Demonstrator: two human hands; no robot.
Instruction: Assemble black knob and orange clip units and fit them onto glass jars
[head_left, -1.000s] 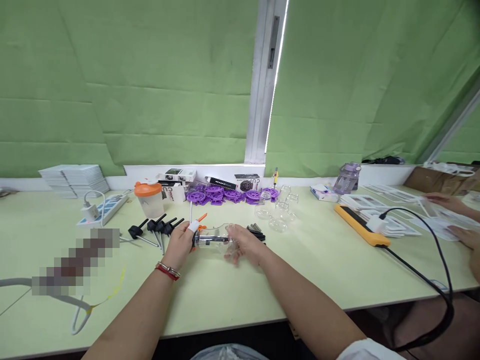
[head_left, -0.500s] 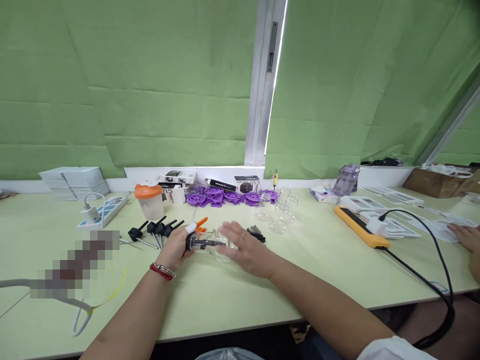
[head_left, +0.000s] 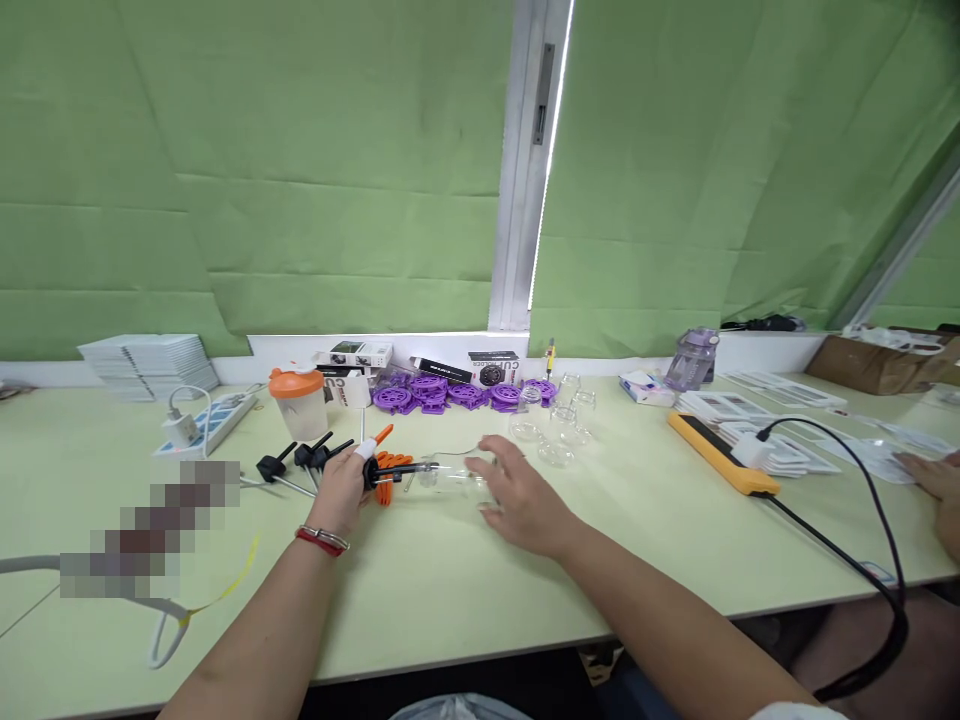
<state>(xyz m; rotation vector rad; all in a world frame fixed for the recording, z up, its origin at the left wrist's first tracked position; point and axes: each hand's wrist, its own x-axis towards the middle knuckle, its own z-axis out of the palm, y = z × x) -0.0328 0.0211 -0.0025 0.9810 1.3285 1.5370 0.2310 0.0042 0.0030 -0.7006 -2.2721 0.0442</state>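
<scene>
My left hand (head_left: 346, 492) is closed around the black head of a part with a dark shaft (head_left: 397, 470), which points right. My right hand (head_left: 531, 502) grips the far end of a clear jar (head_left: 454, 470), lying sideways in the air above the table. The shaft's tip reaches the jar's left end, though how far inside it sits is hard to tell. Just behind my left hand lie orange clip-like pieces (head_left: 388, 478). Left of that hand are several black heads with handles and metal rods (head_left: 302, 458).
Purple spoked discs (head_left: 431, 393) and small boxes (head_left: 361, 354) line the back, with several clear jars (head_left: 561, 425) right of them. An orange-lidded cup (head_left: 298, 405) stands left. On the right lie a yellow power strip (head_left: 720, 455) and a co-worker's hand (head_left: 930, 475).
My right hand has moved right with the jar, so much more of the shaft is bare. My left hand has shifted slightly left, and more of the orange pieces show.
</scene>
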